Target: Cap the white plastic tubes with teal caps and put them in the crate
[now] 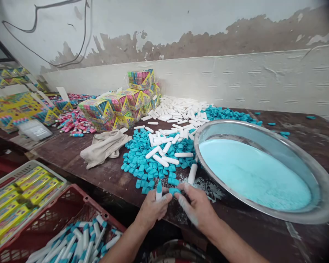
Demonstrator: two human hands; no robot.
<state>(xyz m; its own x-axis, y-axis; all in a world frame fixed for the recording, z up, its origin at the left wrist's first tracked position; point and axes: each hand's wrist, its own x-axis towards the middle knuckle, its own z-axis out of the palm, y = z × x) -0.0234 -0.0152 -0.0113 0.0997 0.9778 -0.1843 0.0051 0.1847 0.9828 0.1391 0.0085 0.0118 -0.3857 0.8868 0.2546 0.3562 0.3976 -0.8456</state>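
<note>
My left hand (153, 209) is closed around a white plastic tube (159, 196) whose pointed teal top sticks up. My right hand (197, 208) pinches a small teal cap (174, 191) between thumb and fingers, close to the left fingertips. Pale powder coats the right thumb. Just behind the right hand, a white tube (192, 173) stands tilted; I cannot tell whether the fingers touch it. Beyond both hands lies a pile of teal caps (142, 153), with loose white tubes (164, 146) on top. At right, a metal basin (263, 207) contains pale blue powder (252, 175).
A red crate (71, 193) at lower left contains teal-tipped white tubes (83, 241). Beside it, a pale crate (27, 166) carries yellow boxes (11, 219). A cloth (105, 146), stacked display packs (120, 106) and pink tubes (76, 120) lie farther back before the wall.
</note>
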